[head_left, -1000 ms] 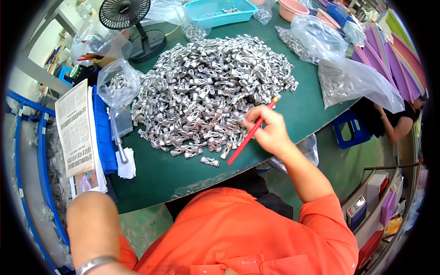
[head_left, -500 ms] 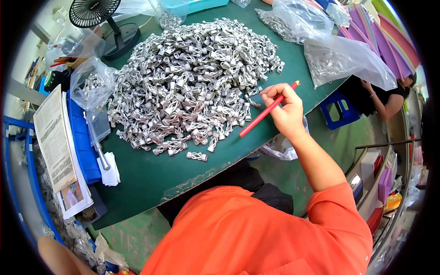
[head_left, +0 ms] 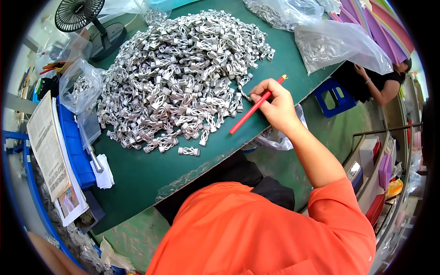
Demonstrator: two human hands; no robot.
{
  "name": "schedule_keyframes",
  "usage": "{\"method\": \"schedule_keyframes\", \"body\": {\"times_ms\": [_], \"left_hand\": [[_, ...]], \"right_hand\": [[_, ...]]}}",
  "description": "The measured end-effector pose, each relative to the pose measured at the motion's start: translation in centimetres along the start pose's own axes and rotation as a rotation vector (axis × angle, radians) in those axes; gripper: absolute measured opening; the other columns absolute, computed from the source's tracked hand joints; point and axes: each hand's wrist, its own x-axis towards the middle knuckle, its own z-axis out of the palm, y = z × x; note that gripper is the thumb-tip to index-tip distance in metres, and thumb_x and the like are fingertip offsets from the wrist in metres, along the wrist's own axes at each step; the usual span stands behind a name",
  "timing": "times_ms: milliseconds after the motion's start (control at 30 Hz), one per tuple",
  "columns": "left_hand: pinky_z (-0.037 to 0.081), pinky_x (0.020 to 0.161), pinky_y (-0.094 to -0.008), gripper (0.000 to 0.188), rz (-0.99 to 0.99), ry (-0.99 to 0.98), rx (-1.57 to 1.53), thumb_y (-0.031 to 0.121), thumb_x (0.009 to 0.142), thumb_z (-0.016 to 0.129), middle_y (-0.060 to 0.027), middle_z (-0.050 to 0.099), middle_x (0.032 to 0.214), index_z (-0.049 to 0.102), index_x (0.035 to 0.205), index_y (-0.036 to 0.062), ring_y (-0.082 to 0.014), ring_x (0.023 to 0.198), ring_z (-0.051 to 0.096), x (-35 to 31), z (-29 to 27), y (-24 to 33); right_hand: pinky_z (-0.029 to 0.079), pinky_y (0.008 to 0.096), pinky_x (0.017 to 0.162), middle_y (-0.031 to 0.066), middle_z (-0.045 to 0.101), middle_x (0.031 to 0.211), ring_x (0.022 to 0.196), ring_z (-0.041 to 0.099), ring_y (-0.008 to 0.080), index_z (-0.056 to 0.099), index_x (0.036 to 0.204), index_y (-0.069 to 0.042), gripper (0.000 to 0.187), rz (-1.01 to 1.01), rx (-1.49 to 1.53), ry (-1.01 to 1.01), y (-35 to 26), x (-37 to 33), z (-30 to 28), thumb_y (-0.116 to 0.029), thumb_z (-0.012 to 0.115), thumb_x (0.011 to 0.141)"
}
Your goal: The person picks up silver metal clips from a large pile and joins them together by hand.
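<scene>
My right hand (head_left: 277,106) is closed on a slim red pencil (head_left: 250,114) with a yellow tip, which slants down to the left past the palm. Its thumb and forefinger reach the right edge of a large heap of silvery twisted metal pieces (head_left: 174,82). A small grey piece (head_left: 246,95) lies at those fingertips; whether they grip it I cannot tell. One loose metal piece (head_left: 189,151) lies in front of the heap. Of my left arm only a forearm (head_left: 50,256) shows at the lower left; that hand is out of view.
The heap sits on a green table (head_left: 133,192). A black fan (head_left: 105,41), plastic bags (head_left: 339,46) and a blue bin (head_left: 75,137) with papers (head_left: 48,146) surround it. A blue stool (head_left: 334,98) and a seated person (head_left: 382,87) are at the right.
The whole view has shifted slightly, moving the table up and left in the picture. My right hand, still holding the red pencil, has come a little closer to the heap's edge.
</scene>
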Motion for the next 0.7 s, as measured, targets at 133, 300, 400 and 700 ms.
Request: {"method": "schedule_keyframes", "body": {"times_ms": [133, 300, 400, 700], "left_hand": [[0.037, 0.061, -0.0379, 0.019, -0.007, 0.005, -0.018, 0.023, 0.069, 0.059, -0.0112, 0.051, 0.077, 0.055, 0.077, 0.0069, -0.0278, 0.070, 0.048, 0.3, 1.1, -0.9], [0.036, 0.062, -0.0383, 0.020, -0.061, 0.018, 0.011, 0.024, 0.069, 0.060, -0.0116, 0.050, 0.079, 0.054, 0.079, 0.0071, -0.0283, 0.072, 0.047, 0.1, 0.7, -0.7], [0.036, 0.063, -0.0386, 0.021, -0.076, 0.024, 0.013, 0.024, 0.069, 0.060, -0.0118, 0.050, 0.080, 0.054, 0.080, 0.0072, -0.0286, 0.073, 0.047, 0.0, 0.8, -0.9], [0.035, 0.066, -0.0393, 0.025, -0.139, 0.040, 0.005, 0.026, 0.068, 0.061, -0.0125, 0.049, 0.084, 0.054, 0.083, 0.0076, -0.0295, 0.077, 0.046, -0.8, 1.3, -1.6]], "right_hand": [[0.045, 0.0270, 0.066, 0.0046, 0.059, 0.074, 0.070, 0.056, 0.0133, 0.054, 0.080, -0.003, 0.009, -0.145, -0.024, 0.088, -1.0, 1.0, -0.1, 0.002, 0.060, 0.074], [0.044, 0.0377, 0.067, 0.0074, 0.056, 0.074, 0.075, 0.055, 0.0286, 0.050, 0.077, -0.006, 0.021, -0.699, -0.315, -0.125, -4.2, 4.7, 3.5, 0.007, 0.056, 0.062], [0.042, 0.0386, 0.061, 0.0057, 0.054, 0.071, 0.075, 0.053, 0.0286, 0.050, 0.074, -0.008, 0.022, -0.826, -0.465, -0.119, -3.4, 6.8, 4.8, 0.004, 0.060, 0.059], [0.045, 0.0277, 0.063, 0.0066, 0.056, 0.076, 0.069, 0.055, 0.0167, 0.047, 0.077, -0.003, 0.012, -0.459, -0.057, 0.006, -3.7, 6.9, 2.9, 0.006, 0.054, 0.073]]}}
